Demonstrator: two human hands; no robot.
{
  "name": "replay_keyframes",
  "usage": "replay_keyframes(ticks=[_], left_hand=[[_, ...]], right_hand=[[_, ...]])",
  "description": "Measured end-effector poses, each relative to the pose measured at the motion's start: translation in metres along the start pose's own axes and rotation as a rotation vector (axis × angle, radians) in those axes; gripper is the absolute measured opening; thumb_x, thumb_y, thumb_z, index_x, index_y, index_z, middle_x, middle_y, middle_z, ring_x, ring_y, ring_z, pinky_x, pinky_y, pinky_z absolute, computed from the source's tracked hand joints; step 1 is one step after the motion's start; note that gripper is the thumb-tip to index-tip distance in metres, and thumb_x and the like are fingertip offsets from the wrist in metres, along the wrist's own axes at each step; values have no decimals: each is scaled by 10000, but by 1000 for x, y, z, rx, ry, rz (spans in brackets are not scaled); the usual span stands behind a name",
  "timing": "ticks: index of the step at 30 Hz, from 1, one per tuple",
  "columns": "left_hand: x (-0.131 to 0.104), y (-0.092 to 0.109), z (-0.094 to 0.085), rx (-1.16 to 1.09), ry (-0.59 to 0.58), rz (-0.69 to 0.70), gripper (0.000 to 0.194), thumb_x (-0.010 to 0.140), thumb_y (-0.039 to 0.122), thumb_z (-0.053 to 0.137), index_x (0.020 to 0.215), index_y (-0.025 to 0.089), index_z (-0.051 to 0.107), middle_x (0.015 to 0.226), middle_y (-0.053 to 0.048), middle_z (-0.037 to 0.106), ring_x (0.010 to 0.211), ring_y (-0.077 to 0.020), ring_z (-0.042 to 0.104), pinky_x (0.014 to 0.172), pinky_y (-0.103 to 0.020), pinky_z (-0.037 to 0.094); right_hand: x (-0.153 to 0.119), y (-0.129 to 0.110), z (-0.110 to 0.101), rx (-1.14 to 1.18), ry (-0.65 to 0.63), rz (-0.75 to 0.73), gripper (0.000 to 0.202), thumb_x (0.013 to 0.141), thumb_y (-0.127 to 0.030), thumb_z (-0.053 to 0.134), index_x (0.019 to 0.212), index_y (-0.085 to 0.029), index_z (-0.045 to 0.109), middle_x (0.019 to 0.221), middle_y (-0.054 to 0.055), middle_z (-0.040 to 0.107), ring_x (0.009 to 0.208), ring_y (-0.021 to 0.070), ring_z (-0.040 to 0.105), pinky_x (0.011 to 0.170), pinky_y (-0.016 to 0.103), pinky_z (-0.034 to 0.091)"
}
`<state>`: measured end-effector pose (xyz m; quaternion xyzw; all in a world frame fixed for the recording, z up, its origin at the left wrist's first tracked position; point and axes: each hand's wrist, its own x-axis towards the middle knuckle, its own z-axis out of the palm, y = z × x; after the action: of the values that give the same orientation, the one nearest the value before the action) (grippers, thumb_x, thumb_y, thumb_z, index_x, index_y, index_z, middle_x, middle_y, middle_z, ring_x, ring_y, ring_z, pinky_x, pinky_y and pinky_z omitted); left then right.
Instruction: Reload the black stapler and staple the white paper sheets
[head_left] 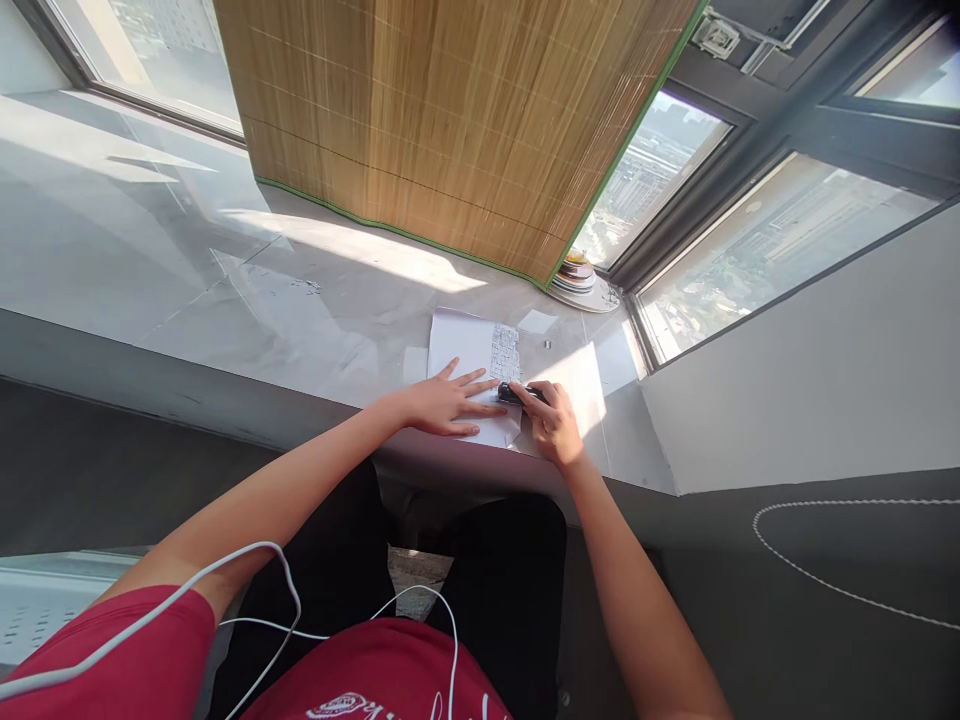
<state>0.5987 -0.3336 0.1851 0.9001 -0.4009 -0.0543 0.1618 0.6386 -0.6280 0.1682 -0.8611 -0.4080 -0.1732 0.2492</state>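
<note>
Left hand: the left hand [448, 403] lies flat and open on the sheet of paper [472, 365], palm down, fingers spread and pointing toward the right hand, gripping nothing
Right hand: the right hand [553, 420] is closed around a small black object [517, 393], which looks like a stapler, though it is too small to be sure; the fingers curl over its top
Black object: it sits at the right edge of the sheet, just beside the left fingertips, between the two hands
Sheet of paper: white, lying on the pale marble sill [225, 290] near its front edge, slightly turned; a block of dense print [505, 353] shows near its right side, just above the black object
Second sheet: another white piece [574, 380] lies to the right of the first, in bright sun, partly under the right hand
Small scraps: a little white piece [537, 321] lies farther back on the sill
Background: a bamboo blind [450, 120] hangs over the window; a stack of plates [577, 278] stands in the corner at its lower edge
Body: a white cable [285, 590] trails across the red shirt [375, 680] and dark trousers
</note>
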Motion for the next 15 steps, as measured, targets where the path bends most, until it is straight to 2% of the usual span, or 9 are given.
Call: replay_keyframes(ticks=[5, 9, 13, 15], left_hand=[[0, -1, 2, 17, -3, 7, 578, 1065, 550, 499, 1634, 480, 423, 1809, -11, 169, 1669, -387, 138, 1287, -729, -21], [0, -2, 3, 27, 4, 11, 578, 1070, 559, 485, 1636, 453, 435, 1810, -26, 158, 1668, -392, 141, 1284, -732, -19], [0, -1, 3, 30, 3, 2, 579, 1058, 561, 514, 1621, 437, 470, 1809, -21, 170, 1668, -378, 152, 1300, -699, -15], [1, -1, 3, 30, -4, 0, 578, 1057, 559, 514, 1619, 429, 476, 1809, -32, 166, 1669, -375, 152, 1296, -704, -21]], right_hand=[[1, -7, 2, -81, 15, 20, 523, 1001, -108, 490, 1416, -339, 710, 1208, 90, 691, 1056, 257, 594, 958, 452, 486], [3, -24, 6, -150, 57, 75, 541, 976, -61, 479, 1375, -332, 724, 1326, 66, 721, 1226, 278, 611, 1144, 555, 390], [0, -43, 13, -252, 63, 91, 656, 915, -18, 432, 1458, -312, 655, 1507, 47, 651, 1521, 331, 439, 1267, 724, 173], [-3, -50, 17, -274, 59, 87, 750, 864, 13, 390, 1524, -277, 597, 1552, 51, 616, 1581, 314, 379, 1287, 720, 160]])
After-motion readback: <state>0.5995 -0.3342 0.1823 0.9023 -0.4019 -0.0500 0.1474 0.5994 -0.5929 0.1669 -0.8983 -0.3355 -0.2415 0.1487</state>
